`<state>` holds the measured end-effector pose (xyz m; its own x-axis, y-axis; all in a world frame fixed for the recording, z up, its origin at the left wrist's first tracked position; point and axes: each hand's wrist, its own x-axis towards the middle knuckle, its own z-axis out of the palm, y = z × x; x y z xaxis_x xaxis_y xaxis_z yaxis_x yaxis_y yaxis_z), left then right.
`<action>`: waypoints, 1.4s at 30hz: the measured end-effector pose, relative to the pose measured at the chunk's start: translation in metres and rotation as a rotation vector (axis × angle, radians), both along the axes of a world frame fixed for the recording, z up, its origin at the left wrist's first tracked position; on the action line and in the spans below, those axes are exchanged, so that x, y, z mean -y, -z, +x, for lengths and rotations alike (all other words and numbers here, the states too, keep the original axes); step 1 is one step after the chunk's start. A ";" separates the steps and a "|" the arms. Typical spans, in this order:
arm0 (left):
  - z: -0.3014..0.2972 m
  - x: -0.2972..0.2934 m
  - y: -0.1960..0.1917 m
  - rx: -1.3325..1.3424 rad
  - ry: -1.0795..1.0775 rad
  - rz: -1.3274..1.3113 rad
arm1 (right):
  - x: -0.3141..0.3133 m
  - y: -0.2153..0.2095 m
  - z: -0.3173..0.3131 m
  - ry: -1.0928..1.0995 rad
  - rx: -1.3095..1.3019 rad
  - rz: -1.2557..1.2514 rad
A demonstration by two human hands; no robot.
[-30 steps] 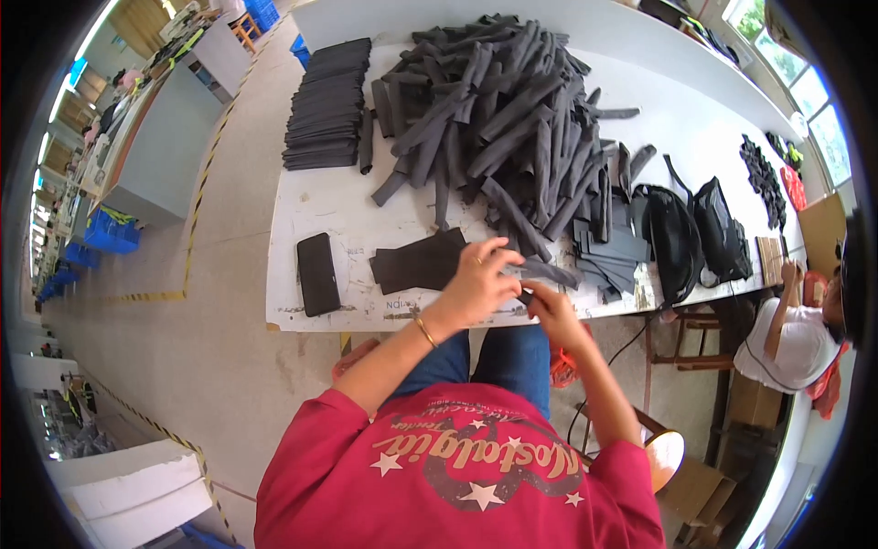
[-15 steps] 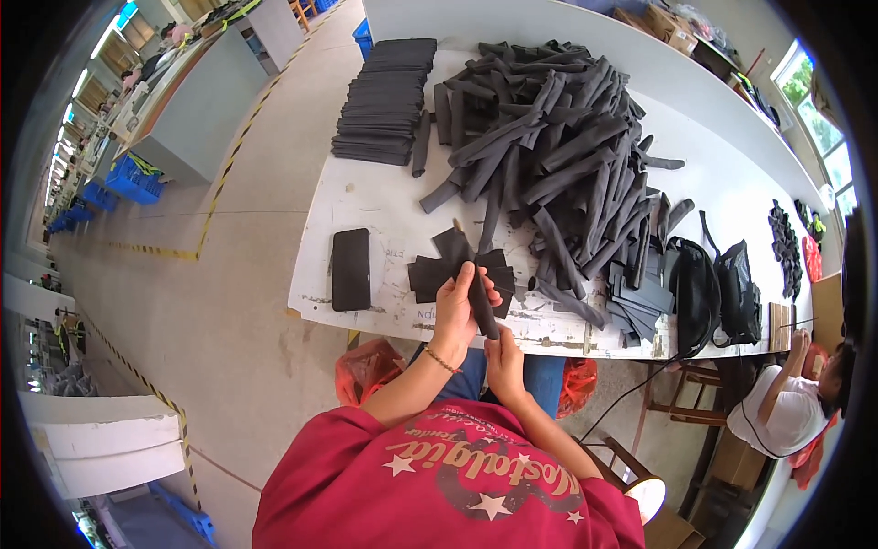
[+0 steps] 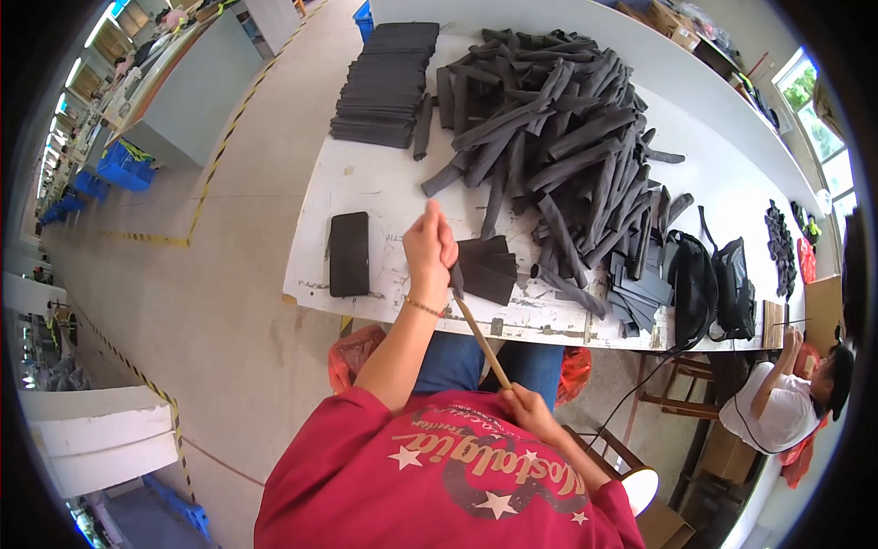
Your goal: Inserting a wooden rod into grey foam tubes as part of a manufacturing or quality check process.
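Observation:
My left hand (image 3: 428,245) is closed in a fist over the white table, above the dark flat pieces. A short end of a dark fabric tube (image 3: 456,279) pokes out under it; the rest is hidden by the fingers. From that end a thin wooden stick (image 3: 482,340) slants down toward my body. Its lower end is gripped by my right hand (image 3: 530,408), near my lap. Beside my left hand, several flat dark fabric pieces (image 3: 487,268) lie fanned out. A black phone (image 3: 349,254) lies on the table to the left.
A large heap of dark fabric tubes (image 3: 558,119) covers the table's far middle. Neatly stacked dark pieces (image 3: 384,87) stand at the far left. Black bags (image 3: 692,291) and more flat pieces (image 3: 637,297) lie at right. Beyond them sits another person (image 3: 777,403).
My left hand has moved up and left with the fabric tube. My right hand has dropped toward my body, and a long length of the wooden stick now shows between the hands.

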<state>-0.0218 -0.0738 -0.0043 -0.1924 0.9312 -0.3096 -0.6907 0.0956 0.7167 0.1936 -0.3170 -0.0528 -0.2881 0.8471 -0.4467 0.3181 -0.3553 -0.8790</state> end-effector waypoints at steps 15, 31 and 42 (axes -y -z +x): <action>0.040 0.007 0.016 0.216 -0.177 -0.271 | -0.141 -0.044 -0.051 0.540 0.093 0.596; 0.042 0.071 -0.007 -0.422 0.626 0.247 | -0.237 -0.099 -0.058 0.617 0.072 0.906; 0.004 0.102 0.021 -0.327 0.563 -0.129 | -0.364 -0.057 -0.107 0.779 0.208 0.680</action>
<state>-0.0176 -0.1761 -0.0252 0.2099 0.8762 -0.4339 -0.2592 0.4778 0.8394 0.0868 0.0473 0.0037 0.4710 0.8560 0.2132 0.3810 0.0206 -0.9243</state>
